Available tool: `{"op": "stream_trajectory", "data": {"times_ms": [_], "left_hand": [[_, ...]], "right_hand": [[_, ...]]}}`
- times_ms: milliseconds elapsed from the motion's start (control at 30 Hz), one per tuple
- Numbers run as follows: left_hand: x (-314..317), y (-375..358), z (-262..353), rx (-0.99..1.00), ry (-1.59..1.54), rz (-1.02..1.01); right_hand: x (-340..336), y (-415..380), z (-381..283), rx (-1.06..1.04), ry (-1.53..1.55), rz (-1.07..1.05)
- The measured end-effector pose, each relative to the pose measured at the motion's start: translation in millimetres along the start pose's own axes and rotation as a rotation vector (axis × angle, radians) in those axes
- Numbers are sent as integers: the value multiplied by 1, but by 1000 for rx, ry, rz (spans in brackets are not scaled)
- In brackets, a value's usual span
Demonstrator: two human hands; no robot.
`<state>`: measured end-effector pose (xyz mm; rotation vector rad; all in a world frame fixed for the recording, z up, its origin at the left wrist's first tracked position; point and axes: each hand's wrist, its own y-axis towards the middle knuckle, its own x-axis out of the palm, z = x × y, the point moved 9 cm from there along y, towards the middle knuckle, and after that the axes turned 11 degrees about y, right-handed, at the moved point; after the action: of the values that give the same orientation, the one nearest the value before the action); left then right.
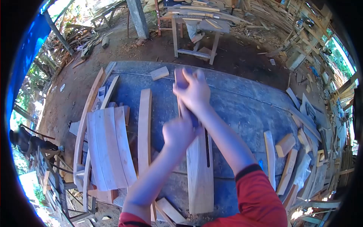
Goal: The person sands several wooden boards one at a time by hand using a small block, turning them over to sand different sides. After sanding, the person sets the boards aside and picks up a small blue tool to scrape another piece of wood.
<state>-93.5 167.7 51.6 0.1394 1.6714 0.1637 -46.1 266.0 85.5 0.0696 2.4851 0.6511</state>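
A long brown wooden hand plane (180, 75) lies under both of my hands, pointing away from me over the table. My right hand (194, 90) is wrapped round its far part, thumb pointing forward. Closer to me, my left hand (179, 132) is closed round the near end in a fist, slightly blurred by motion. Below the hands, a pale wooden board (200, 181) runs toward me on the table, with a long dark slot or strip along its right side. The stretch of board under my hands is hidden.
Left on the worktable (238, 102) are a curved slatted panel (109, 147) and a curved wooden bar (144, 125). A small block (159, 73) lies at the far edge. Several wood pieces (285, 145) line the right side. Beyond stands another bench (194, 53), with a person behind it.
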Motion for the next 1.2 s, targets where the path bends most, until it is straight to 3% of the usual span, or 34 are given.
{"op": "stream_trajectory", "data": {"times_ms": [33,67,100,300,467,700,767,867,933,967,1033,1067,1133,1200], "left_hand": [[-12,-40,8,8,59,27],[-16,-81,20,35,137,87],[-9,-120,31,28,74,-17],[26,-338,89,142,-42,-190],[34,-410,104,196,-63,-331],[61,-305,96,127,-77,-262],[67,-235,85,65,51,-230],[100,-121,64,11,41,-150],[123,-22,41,14,-66,-133],[129,26,34,14,-42,-340],[115,85,26,-70,-10,-273],[109,89,28,-70,0,-265],[60,81,26,-97,146,-176],[22,35,35,29,77,-123]], "right_hand": [[-20,-35,-18,-115,19,81],[-30,-72,-27,-70,-18,16],[-39,-114,-34,-183,-47,23],[-78,-345,-7,170,-97,-120],[-95,-418,-19,190,-123,-136],[-58,-312,20,154,-127,-135],[-36,-253,44,139,-128,-130],[12,-146,84,105,-108,-125],[44,-57,114,200,-171,-161],[62,-18,139,243,-178,-182],[65,32,144,236,-184,-170],[63,40,141,233,-175,-161],[22,49,93,62,90,73],[-18,15,60,40,70,142]]}}
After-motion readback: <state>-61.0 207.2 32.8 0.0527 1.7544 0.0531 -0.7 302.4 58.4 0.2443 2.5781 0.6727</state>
